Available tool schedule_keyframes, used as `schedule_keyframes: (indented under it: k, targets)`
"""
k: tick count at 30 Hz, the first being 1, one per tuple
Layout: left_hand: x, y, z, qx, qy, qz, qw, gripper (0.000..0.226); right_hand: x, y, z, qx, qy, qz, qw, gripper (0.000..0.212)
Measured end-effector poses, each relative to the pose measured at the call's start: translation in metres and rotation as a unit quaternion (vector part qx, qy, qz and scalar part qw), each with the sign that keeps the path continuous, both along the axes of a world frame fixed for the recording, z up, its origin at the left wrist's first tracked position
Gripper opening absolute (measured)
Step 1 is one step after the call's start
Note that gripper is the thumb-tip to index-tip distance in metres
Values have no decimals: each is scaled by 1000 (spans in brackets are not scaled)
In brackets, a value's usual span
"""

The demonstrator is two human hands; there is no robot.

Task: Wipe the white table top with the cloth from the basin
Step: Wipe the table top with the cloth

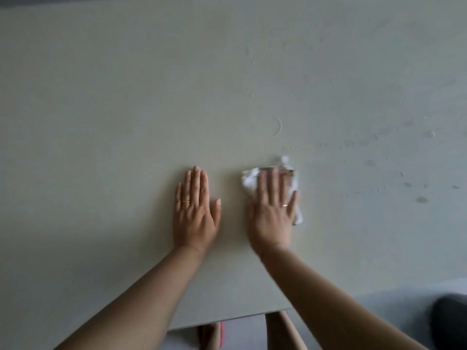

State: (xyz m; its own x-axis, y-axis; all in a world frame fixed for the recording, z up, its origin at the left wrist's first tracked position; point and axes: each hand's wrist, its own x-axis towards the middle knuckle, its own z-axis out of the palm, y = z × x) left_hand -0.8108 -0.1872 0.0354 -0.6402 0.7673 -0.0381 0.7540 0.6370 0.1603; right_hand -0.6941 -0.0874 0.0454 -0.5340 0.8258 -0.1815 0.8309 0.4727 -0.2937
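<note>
Nearest, below the near edge of the pale white flat worktop [126, 97]: grey floor [391, 304], a pink slipper [222, 333], and a dark rounded object [449, 314] in the near right corner, too cut off to tell what.

Two bare forearms reaching over that edge, side by side. Left hand [194, 215] laid palm down on the bare worktop, fingers straight and close together, thumb out to the right, holding nothing. One thin gold ring [186, 201] on it.

Just to its right and apart from it, right hand [271, 215] likewise flat and palm down, fingers straight and slightly spread, pressing on one crumpled white cloth [249, 179]. A second gold ring [284, 205] here. Slightly blurred, this hand.

Cloth lying on the worktop under the fingers, showing past the fingertips on the far side, left of the index finger and along the hand's right edge.

Counted: two hands, two rings, one cloth.

Farther off, a faint curved streak [278, 126] just beyond the cloth, and scattered wet spots [422, 199] on the right part of the worktop.
</note>
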Motion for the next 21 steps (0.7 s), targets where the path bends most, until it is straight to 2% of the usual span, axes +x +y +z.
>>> schedule_keyframes:
  k: [3, 5, 7, 9, 11, 13, 16, 19, 21]
  targets:
    - [-1, 0, 0, -7, -8, -4, 1000, 63, 4, -10, 0, 6, 31, 219, 975, 55]
    - [-1, -1, 1, -6, -9, -3, 1000, 63, 15, 29, 0, 20, 24, 285, 958, 53]
    - [-1, -2, 0, -2, -6, 1, 1000, 62, 23, 75, -3, 19, 3, 213, 977, 53]
    - [-1, -1, 1, -4, -6, 0, 1000, 62, 21, 109, -1, 8, -5, 44, 999, 53]
    - [-1, -1, 1, -9, -7, 1, 1000, 62, 2, 108, -1, 2, -6, -83, 997, 56]
    - [-1, -1, 1, -14, -7, 1, 1000, 62, -24, 82, -1, -1, -9, -91, 996, 61]
    - [-1, -1, 3, -19, -5, 2, 1000, 62, -46, 34, 0, 5, -1, 92, 996, 63]
    - [-2, -1, 4, -19, -13, -1, 1000, 62, -36, 56, 0, 10, 21, 270, 962, 55]
    - [-3, 0, 5, -21, -19, -2, 1000, 62, -25, 95, -2, 28, 20, 286, 958, 53]
